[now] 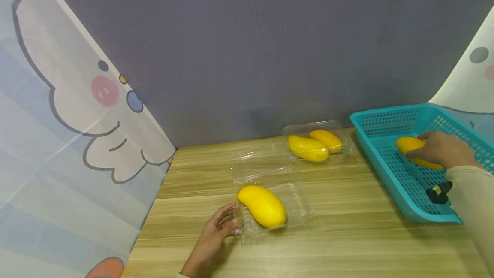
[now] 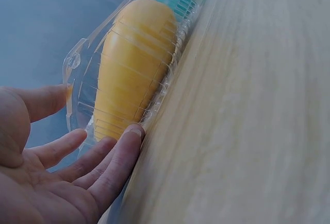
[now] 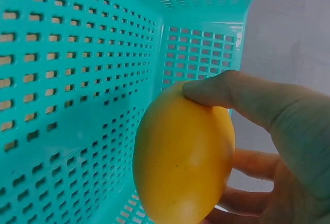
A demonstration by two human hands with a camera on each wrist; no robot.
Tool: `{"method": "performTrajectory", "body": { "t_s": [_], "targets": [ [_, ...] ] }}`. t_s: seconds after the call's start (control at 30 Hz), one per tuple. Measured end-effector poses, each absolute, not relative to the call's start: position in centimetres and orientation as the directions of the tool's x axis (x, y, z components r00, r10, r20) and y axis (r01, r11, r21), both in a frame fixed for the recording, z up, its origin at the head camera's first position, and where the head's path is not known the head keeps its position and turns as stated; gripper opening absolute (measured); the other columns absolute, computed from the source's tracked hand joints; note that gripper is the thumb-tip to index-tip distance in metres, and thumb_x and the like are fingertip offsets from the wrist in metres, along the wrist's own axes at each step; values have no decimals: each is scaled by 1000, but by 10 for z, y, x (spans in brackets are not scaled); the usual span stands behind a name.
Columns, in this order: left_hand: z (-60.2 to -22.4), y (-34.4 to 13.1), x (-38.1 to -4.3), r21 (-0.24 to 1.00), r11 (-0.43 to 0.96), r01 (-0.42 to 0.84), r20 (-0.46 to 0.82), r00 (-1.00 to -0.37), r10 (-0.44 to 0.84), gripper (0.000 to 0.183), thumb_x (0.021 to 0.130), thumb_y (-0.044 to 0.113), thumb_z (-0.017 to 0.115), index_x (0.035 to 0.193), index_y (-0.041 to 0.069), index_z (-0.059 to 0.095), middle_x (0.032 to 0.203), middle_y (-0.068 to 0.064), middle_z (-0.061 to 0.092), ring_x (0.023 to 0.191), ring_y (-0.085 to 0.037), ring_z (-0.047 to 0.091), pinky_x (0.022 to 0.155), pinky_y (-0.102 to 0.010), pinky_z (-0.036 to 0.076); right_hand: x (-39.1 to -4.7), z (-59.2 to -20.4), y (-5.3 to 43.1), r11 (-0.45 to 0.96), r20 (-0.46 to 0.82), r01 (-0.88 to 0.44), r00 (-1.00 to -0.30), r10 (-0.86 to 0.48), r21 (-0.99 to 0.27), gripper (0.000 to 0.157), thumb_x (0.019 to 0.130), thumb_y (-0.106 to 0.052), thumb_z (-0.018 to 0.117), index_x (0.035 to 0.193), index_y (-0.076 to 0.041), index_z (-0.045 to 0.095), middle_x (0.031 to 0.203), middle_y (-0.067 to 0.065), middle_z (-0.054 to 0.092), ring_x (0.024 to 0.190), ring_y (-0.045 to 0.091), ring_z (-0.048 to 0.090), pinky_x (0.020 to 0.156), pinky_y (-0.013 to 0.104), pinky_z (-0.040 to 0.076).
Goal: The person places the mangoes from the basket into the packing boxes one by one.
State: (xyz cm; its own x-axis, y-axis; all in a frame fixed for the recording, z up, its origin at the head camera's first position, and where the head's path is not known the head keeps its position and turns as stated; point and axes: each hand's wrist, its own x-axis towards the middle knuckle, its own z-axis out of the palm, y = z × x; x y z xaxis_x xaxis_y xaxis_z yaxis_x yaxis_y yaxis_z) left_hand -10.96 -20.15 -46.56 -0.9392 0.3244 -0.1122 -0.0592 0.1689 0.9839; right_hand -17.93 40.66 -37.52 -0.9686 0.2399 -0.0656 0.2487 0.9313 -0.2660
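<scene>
In the head view, my left hand (image 1: 214, 235) is at the left end of an opened clear plastic box (image 1: 297, 209). The left wrist view shows its thumb touching the rim and its fairly straight fingertips against the lower wall. One yellow mango (image 1: 263, 206) lies inside this box. Over at the right, my right hand (image 1: 444, 149) reaches into a turquoise basket (image 1: 390, 188) and grips another mango (image 3: 183, 157). Its thumb lies on top of the fruit and its fingers curl round the side, partly hidden behind it.
The opened box's clear lid (image 1: 260, 162) lies flat behind it. Against the grey back wall (image 1: 247, 55), a second clear box (image 1: 310, 127) contains two mangoes (image 1: 307, 148). A small black device (image 1: 439, 192) sits by the right wrist. Printed cloth (image 1: 77, 140) hangs at the left.
</scene>
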Motion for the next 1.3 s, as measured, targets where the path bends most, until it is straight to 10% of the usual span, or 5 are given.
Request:
{"method": "performTrajectory", "body": {
  "t_s": [0.6, 1.13, 1.3],
  "targets": [
    [-467, -201, -110, 980, 190, -65, -129, -929, 347, 61, 101, 27, 59, 152, 7, 34, 152, -26, 37, 120, -28, 58, 91, -22, 55, -182, -374, 404, 937, -39, 240, -970, 239, -253, 97, 75, -56, 76, 132, 15, 43, 111, 46, 52, 73, 42, 52, 56, 48, 45],
    [-469, -201, -109, 979, 188, -82, -142, -933, 330, 62, 100, 29, 61, 152, 8, 35, 152, -25, 38, 120, -29, 58, 92, -23, 55, -178, -369, 397, 942, 3, 215, -975, 223, -257, 97, 74, -61, 76, 132, 11, 46, 116, 47, 51, 84, 57, 52, 83, 84, 31],
    [-468, -201, -110, 978, 191, -79, -138, -937, 322, 61, 100, 27, 60, 152, 7, 35, 151, -26, 38, 117, -30, 60, 90, -23, 56, -177, -366, 394, 946, 3, 203, -978, 211, -251, 99, 74, -62, 76, 132, 12, 46, 111, 45, 55, 77, 48, 52, 73, 73, 40]
  ]
}}
